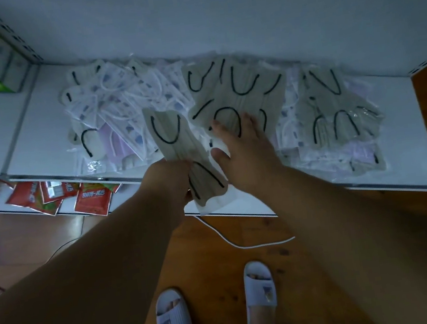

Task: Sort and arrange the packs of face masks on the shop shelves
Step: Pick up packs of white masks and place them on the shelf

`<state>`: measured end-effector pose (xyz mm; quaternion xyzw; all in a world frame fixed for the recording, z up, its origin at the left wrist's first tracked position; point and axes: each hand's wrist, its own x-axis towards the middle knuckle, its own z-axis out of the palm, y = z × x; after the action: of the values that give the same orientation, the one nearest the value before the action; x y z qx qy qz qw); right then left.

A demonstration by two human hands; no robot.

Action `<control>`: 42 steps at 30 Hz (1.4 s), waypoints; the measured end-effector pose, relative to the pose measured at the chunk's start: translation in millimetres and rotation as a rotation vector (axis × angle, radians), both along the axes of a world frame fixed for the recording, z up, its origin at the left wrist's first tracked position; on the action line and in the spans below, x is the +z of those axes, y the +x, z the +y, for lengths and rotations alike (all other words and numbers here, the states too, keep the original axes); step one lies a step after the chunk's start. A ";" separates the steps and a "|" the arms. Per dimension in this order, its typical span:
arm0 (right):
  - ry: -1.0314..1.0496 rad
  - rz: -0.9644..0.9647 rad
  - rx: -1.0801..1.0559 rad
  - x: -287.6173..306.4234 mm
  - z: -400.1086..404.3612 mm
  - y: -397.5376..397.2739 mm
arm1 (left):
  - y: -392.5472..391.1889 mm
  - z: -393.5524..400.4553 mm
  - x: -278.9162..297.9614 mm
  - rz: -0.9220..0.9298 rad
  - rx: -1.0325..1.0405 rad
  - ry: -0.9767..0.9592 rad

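My left hand is curled round a small stack of beige mask packs with black ear loops, gripping them near their lower half so the upper end fans up and away from my knuckles over the front of the white shelf. My right hand, just beside the left, lies spread with straight fingers pressing flat on a beige pile spread out on the shelf beyond my fingertips. Past my left hand sits a loose heap of white patterned packs mixed with lilac ones, and out beyond my right hand lies another beige and lilac heap. Below my left wrist, red sachets lie on a lower shelf. Under both arms I see 2 white slippers on the wooden floor.
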<state>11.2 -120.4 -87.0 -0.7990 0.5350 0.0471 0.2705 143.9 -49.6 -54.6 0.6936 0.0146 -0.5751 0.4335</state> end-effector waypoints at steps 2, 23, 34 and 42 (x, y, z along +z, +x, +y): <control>0.003 0.150 0.027 -10.8 -8.1 6.5 | 3.1 0.7 -2.5 -0.046 -0.069 -0.012; -0.025 0.262 -0.068 -15.4 -13.6 5.0 | 22.9 0.9 -15.3 -0.153 -0.087 -0.022; -0.067 -0.478 -0.533 4.1 0.2 -8.9 | 19.9 -3.8 -16.8 -0.132 0.057 0.015; 0.419 -0.886 -1.300 10.6 -14.1 -10.7 | 28.6 -5.1 -41.9 -0.136 0.092 -0.003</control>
<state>0.5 -134.5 -76.4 -0.2059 0.7153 -0.3405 0.5744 172.5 -54.7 -96.5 0.7289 0.0162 -0.5063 0.4605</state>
